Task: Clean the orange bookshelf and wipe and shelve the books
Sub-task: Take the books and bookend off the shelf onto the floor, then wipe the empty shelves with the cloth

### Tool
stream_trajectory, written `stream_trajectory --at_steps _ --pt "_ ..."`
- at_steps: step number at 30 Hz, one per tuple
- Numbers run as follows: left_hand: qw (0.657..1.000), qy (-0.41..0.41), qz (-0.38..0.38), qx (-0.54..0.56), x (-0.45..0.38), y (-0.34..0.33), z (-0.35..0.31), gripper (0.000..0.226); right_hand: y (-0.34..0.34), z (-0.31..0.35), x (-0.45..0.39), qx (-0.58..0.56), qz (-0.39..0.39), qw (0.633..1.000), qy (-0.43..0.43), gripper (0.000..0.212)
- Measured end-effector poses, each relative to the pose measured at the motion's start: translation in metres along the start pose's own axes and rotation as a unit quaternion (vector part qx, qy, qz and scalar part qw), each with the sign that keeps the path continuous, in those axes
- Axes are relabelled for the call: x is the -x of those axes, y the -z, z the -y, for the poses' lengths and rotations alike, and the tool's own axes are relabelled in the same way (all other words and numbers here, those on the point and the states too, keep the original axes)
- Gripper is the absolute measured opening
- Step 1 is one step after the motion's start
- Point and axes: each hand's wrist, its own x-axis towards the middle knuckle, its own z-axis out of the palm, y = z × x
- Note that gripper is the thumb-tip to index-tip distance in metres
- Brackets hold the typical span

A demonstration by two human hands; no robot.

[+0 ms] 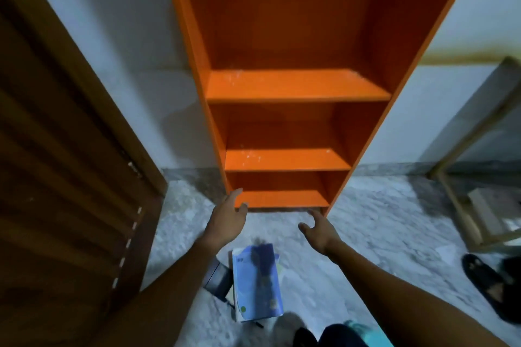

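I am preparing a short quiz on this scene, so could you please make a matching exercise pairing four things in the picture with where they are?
Things:
1. blue book
2. black slipper
3. wooden door
4. orange bookshelf

Places:
A. against the white wall, straight ahead
B. on the floor at the right edge
C. on the floor between the two forearms
D. along the left side

Pairs: 1-C, 2-B, 3-D, 4-A
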Motion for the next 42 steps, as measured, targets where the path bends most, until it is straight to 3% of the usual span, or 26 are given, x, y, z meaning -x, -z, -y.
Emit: stream_trajectory --at_steps 2,5,11,16,23,34,39,42 --pt "1.000 -0.018 0.001 0.002 0.019 0.035 -0.055 0.060 0.047 0.032 0.032 -0.015 -0.020 1.000 0.013 0.061" --pt "0.996 -0.083 -0.021 -0.015 0.059 0.083 -0.144 0.050 0.113 0.077 0.079 -0.021 -0.063 0.997 0.036 0.060" --pt "0.973 -0.213 -0.053 -0.070 0.109 0.144 -0.270 0.050 0.217 0.146 0.166 -0.019 -0.155 0.984 0.089 0.057" --pt "0.932 -0.337 -0.096 -0.098 0.142 0.173 -0.361 0.048 0.291 0.181 0.220 0.006 -0.239 0.960 0.144 0.056" --pt "0.882 -0.445 -0.120 -0.094 0.174 0.183 -0.466 0.050 0.385 0.207 0.271 0.006 -0.360 0.916 0.180 0.053" --pt "0.794 -0.582 -0.150 -0.086 0.134 0.156 -0.631 0.050 0.540 0.229 0.223 -0.060 -0.447 0.859 0.242 0.050" --pt "0.783 -0.604 -0.132 -0.071 0.076 0.116 -0.748 0.054 0.643 0.237 0.152 -0.099 -0.491 0.819 0.282 0.048" --pt "0.794 -0.586 -0.144 -0.077 0.035 0.098 -0.821 0.057 0.704 0.244 0.108 -0.133 -0.503 0.801 0.295 0.046"
